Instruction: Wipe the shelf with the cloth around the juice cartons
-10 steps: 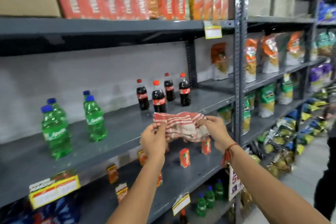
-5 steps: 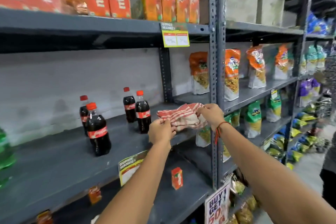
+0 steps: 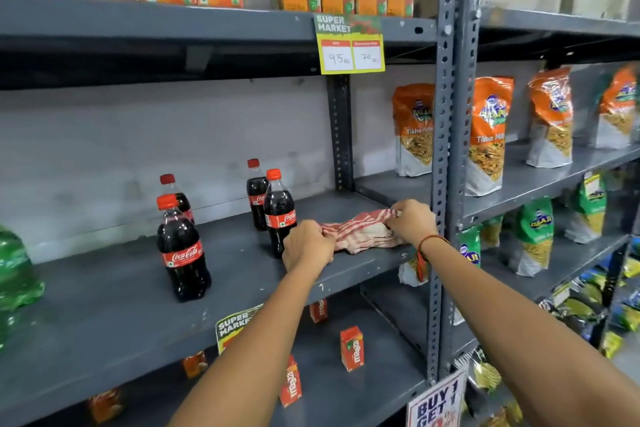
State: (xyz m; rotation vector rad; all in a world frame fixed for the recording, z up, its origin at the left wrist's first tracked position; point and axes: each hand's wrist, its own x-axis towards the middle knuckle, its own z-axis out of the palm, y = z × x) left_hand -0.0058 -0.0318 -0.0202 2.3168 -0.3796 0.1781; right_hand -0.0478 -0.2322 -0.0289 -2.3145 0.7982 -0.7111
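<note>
Striped cloth [image 3: 356, 230] between both grips

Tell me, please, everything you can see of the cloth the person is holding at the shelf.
The cloth is a soft woven fabric, off-white with red stripes, bunched into loose folds rather than spread flat. It sits at the front right of the grey cola shelf, apparently resting on it. The left hand pinches its left end and the right hand grips its upper right edge. The nearest cola bottle stands just left of it; contact cannot be told.
</note>
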